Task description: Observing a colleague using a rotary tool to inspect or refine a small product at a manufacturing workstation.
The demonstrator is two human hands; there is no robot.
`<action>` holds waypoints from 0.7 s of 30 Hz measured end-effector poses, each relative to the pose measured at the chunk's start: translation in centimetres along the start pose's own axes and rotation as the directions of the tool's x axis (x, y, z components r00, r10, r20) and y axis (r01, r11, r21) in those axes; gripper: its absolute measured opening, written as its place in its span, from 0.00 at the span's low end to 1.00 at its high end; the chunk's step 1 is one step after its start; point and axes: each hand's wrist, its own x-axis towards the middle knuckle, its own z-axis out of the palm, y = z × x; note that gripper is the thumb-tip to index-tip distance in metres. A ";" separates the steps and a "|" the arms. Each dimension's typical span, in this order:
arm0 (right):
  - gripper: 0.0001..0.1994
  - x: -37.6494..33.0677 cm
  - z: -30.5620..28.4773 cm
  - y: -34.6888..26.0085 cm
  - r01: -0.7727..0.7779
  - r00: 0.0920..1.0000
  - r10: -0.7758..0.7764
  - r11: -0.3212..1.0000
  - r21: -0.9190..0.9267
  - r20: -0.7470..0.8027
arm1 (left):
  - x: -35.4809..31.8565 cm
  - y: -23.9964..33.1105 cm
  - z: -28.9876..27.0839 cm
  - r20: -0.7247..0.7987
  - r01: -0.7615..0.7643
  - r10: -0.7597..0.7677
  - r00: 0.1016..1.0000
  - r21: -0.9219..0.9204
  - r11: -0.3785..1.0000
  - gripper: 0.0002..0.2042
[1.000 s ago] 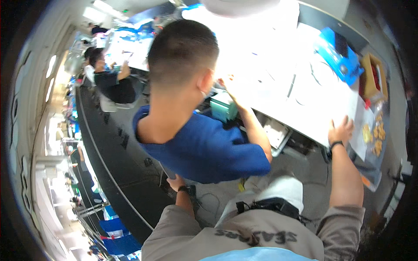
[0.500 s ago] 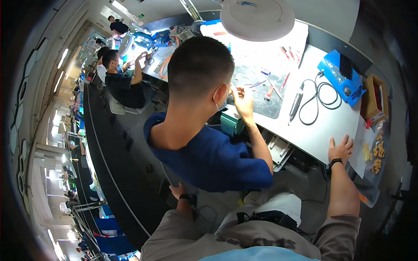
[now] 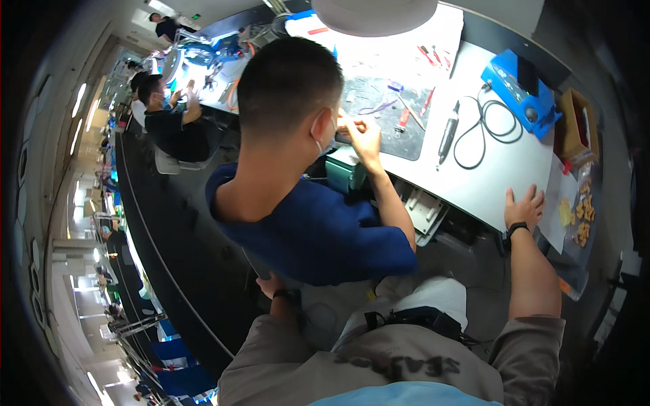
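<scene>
White worktable (image 3: pixel 474 193) lies under the right hand (image 3: pixel 525 206) in the head view, the palm down at the near edge — fingers fanned and straight, thumb out to the left, nothing held. Compared with half a second ago, the whole view has shifted up and leftward, cutting the round lamp (image 3: pixel 374 15) at the top edge; the hand keeps its place on the tabletop, so this reads as a head movement, with nothing taken up. The right forearm (image 3: pixel 533 277) reaches forward from the lower edge, nearly straight, a black wristband (image 3: pixel 518 228) below the hand. The left hand (image 3: pixel 270 285) hangs low, behind the back of a co-worker in a blue shirt (image 3: pixel 311 223); its fingers are dim and partly hidden — I cannot tell whether they close on anything. Ahead and left of the right hand lies a pen-shaped handpiece (image 3: pixel 447 139), well apart from it; straight beyond stands a blue control box (image 3: pixel 518 95). Just right of the fingers lies white paper (image 3: pixel 559 196), then a bag of tan pieces (image 3: pixel 583 215).
</scene>
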 end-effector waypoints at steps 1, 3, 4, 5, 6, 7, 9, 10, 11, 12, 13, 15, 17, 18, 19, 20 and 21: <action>0.42 -0.1 -0.1 -0.5 0.009 1.000 -0.009 1.000 0.011 0.009 | 0.9 -1.2 -0.1 -0.011 0.006 -0.006 1.000 0.004 1.000 0.24; 0.42 0.0 0.0 -0.3 0.012 1.000 -0.012 1.000 0.021 0.001 | 1.0 -1.3 0.3 -0.018 -0.012 0.013 1.000 0.019 1.000 0.25; 0.42 0.1 0.0 -0.3 0.005 1.000 -0.005 1.000 0.017 -0.001 | 0.5 -1.1 0.3 -0.026 -0.030 0.031 0.999 0.032 0.999 0.25; 0.42 0.1 -0.1 -0.3 0.000 1.000 0.001 1.000 0.012 -0.002 | 0.2 -0.9 0.4 -0.035 -0.047 0.049 0.998 0.046 0.998 0.25; 0.42 0.1 -0.1 -0.2 -0.004 1.000 0.004 1.000 0.007 -0.003 | -0.1 -0.6 0.5 -0.022 -0.034 0.035 0.999 0.042 0.999 0.25; 0.42 0.1 0.0 -0.2 -0.003 1.000 0.003 1.000 0.016 -0.006 | 0.1 -0.3 0.4 -0.018 -0.022 0.022 1.000 0.037 0.999 0.26; 0.43 0.1 0.1 0.0 -0.008 1.000 0.008 1.000 0.010 -0.001 | 0.0 -0.1 0.4 -0.016 -0.007 0.007 1.000 0.043 0.999 0.27; 0.43 0.1 0.0 -0.1 -0.010 1.000 0.010 1.000 0.007 0.002 | 0.1 0.0 0.3 -0.019 -0.005 0.006 1.000 0.055 0.998 0.27; 0.43 0.1 0.2 0.0 -0.009 1.000 0.009 1.000 0.012 -0.003 | 0.0 0.0 0.2 -0.022 -0.004 0.005 1.000 0.067 0.998 0.28; 0.42 0.2 0.4 0.1 -0.008 1.000 0.008 1.000 0.017 -0.008 | 0.0 0.0 0.2 -0.025 -0.012 0.014 1.000 0.076 0.997 0.28; 0.42 0.2 0.5 0.0 -0.004 1.000 0.004 1.000 0.025 -0.012 | 0.3 -0.2 0.2 -0.033 -0.020 0.023 0.999 0.086 0.996 0.29; 0.42 0.1 0.5 -0.2 -0.006 1.000 0.006 0.999 0.032 0.001 | 0.6 -0.8 0.0 -0.056 -0.024 0.030 0.998 0.099 0.995 0.29; 0.43 0.1 0.3 -0.3 -0.010 1.000 0.010 0.999 0.032 0.009 | 0.2 -0.3 0.2 -0.080 -0.020 0.028 0.996 0.099 0.995 0.30; 0.43 0.1 0.3 -0.3 -0.012 1.000 0.011 0.999 0.030 0.014 | 0.1 -0.2 0.2 -0.072 -0.013 0.020 0.997 0.097 0.995 0.30; 0.43 0.1 0.2 -0.3 -0.013 1.000 0.013 1.000 0.028 0.020 | -0.1 0.0 0.1 -0.062 -0.006 0.012 0.998 0.095 0.995 0.30; 0.43 0.1 0.3 -0.2 -0.014 1.000 0.014 1.000 0.022 0.020 | -0.2 0.2 0.0 -0.053 0.001 0.004 0.999 0.093 0.996 0.30; 0.43 0.1 0.4 -0.1 -0.016 1.000 0.016 1.000 0.017 0.020 | -0.4 0.4 0.0 -0.059 -0.007 0.013 0.998 0.097 0.995 0.30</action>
